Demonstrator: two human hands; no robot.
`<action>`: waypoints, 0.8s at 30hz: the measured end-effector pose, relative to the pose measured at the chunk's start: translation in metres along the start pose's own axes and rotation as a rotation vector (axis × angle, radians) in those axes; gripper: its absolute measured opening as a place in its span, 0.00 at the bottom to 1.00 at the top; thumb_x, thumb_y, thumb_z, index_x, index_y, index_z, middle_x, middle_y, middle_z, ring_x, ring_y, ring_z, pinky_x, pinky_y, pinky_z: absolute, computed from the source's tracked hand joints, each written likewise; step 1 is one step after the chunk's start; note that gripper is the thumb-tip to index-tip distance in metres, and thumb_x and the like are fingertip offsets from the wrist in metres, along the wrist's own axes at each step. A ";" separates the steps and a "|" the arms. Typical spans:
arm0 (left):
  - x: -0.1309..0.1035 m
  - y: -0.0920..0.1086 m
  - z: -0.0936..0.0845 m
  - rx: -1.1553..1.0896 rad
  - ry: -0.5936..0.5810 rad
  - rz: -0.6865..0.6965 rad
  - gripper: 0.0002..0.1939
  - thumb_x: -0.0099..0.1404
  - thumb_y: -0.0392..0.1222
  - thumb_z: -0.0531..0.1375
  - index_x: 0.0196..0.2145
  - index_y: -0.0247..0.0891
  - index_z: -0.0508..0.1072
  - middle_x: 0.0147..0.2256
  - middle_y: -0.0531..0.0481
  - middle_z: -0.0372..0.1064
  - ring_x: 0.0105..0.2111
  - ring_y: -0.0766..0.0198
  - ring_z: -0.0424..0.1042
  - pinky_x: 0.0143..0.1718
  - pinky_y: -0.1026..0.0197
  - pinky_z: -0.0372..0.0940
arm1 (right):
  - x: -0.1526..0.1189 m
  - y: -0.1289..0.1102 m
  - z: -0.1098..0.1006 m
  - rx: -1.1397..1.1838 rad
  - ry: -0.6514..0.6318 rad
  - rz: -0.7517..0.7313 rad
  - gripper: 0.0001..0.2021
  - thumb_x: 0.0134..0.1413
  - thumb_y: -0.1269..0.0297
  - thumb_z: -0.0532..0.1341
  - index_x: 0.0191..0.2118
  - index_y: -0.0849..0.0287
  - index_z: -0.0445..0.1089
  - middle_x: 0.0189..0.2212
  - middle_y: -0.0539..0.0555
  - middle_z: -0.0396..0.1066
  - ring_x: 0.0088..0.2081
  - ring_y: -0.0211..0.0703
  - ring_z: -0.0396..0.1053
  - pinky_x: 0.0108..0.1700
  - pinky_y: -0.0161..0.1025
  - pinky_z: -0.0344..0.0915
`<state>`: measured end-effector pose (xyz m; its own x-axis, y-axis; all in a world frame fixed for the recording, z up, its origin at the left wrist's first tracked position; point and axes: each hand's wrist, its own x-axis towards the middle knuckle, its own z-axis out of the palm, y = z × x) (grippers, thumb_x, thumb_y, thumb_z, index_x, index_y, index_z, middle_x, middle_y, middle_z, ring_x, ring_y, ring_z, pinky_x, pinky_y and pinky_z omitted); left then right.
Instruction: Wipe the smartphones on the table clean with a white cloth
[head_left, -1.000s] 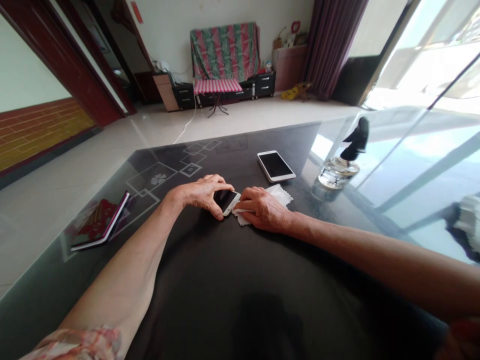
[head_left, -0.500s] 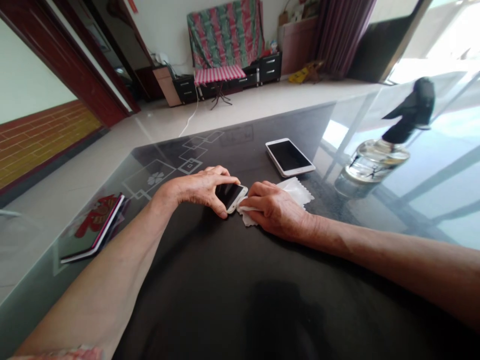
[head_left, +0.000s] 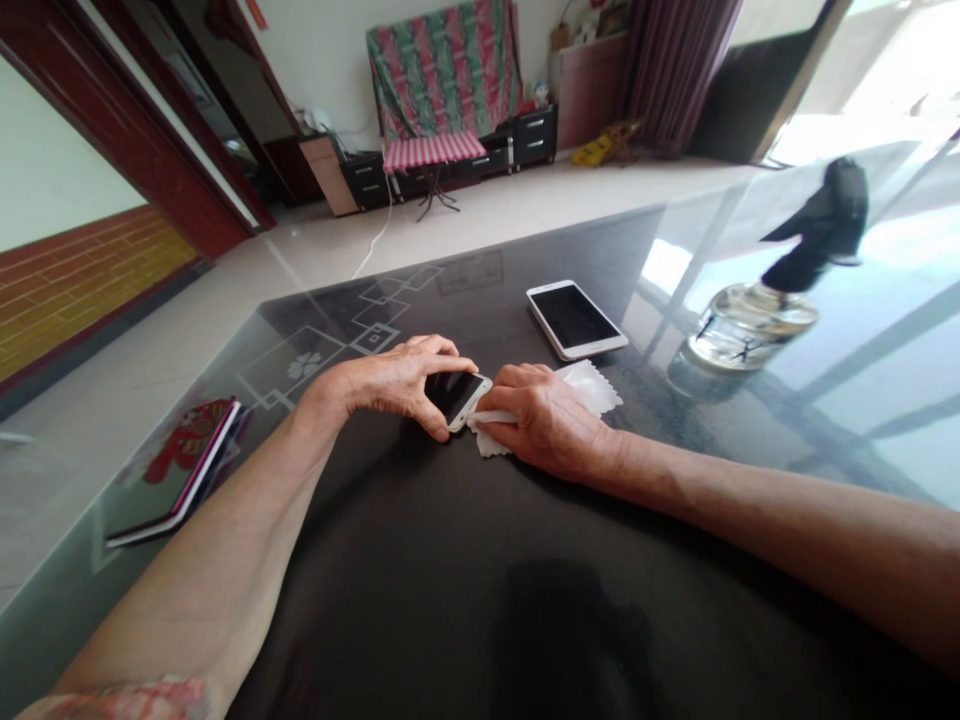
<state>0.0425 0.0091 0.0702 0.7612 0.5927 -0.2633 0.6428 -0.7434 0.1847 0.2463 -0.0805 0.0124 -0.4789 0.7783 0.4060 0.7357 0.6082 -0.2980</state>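
Observation:
My left hand (head_left: pixel 409 382) grips a small white-framed phone (head_left: pixel 454 392) by its edges, thumb on the near side and fingers on the far side. The phone's dark screen faces up. Closed around a white cloth with zigzag edges (head_left: pixel 592 387), my right hand (head_left: pixel 544 418) presses a fold of it against the phone's right end. Part of the cloth lies spread on the dark table behind that hand. A larger white phone (head_left: pixel 576 320) rests screen up just beyond the cloth.
On the glossy dark table (head_left: pixel 420 580), a clear spray bottle with a black trigger head (head_left: pixel 754 320) stands at the right. A notebook with a red figure (head_left: pixel 180 465) lies at the left edge, beside my left forearm. A striped folding table (head_left: pixel 433 152) stands on the floor beyond.
The whole view has shifted slightly. Both hands keep their holds on the small phone and the cloth, with little visible movement between them.

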 end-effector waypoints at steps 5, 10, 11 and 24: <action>0.000 0.001 -0.001 0.001 -0.010 -0.018 0.44 0.43 0.58 0.69 0.58 0.56 0.62 0.58 0.52 0.54 0.59 0.47 0.53 0.58 0.53 0.53 | 0.001 -0.006 0.000 -0.031 -0.007 -0.005 0.08 0.58 0.61 0.60 0.35 0.58 0.75 0.31 0.54 0.68 0.35 0.43 0.64 0.42 0.40 0.54; 0.001 0.001 -0.001 0.024 -0.004 -0.011 0.44 0.44 0.59 0.69 0.59 0.55 0.62 0.58 0.51 0.53 0.59 0.48 0.53 0.59 0.53 0.53 | 0.002 0.000 0.001 -0.096 0.046 0.058 0.08 0.56 0.61 0.62 0.33 0.60 0.74 0.30 0.54 0.67 0.34 0.43 0.62 0.42 0.41 0.53; 0.001 0.001 -0.001 0.026 -0.005 -0.014 0.44 0.44 0.59 0.69 0.59 0.55 0.62 0.58 0.51 0.53 0.59 0.48 0.53 0.58 0.54 0.53 | 0.002 0.001 0.002 -0.101 0.055 0.049 0.08 0.57 0.61 0.61 0.33 0.60 0.73 0.30 0.54 0.67 0.34 0.43 0.62 0.42 0.41 0.52; 0.002 -0.002 0.001 0.010 0.012 0.005 0.43 0.44 0.58 0.69 0.58 0.54 0.62 0.57 0.50 0.54 0.58 0.49 0.54 0.58 0.54 0.53 | 0.003 0.004 0.003 -0.091 0.087 0.049 0.08 0.58 0.62 0.60 0.32 0.60 0.72 0.31 0.55 0.66 0.35 0.44 0.59 0.42 0.41 0.51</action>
<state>0.0422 0.0111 0.0681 0.7652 0.5928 -0.2511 0.6384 -0.7492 0.1768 0.2461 -0.0752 0.0096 -0.4013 0.7879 0.4672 0.7992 0.5503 -0.2416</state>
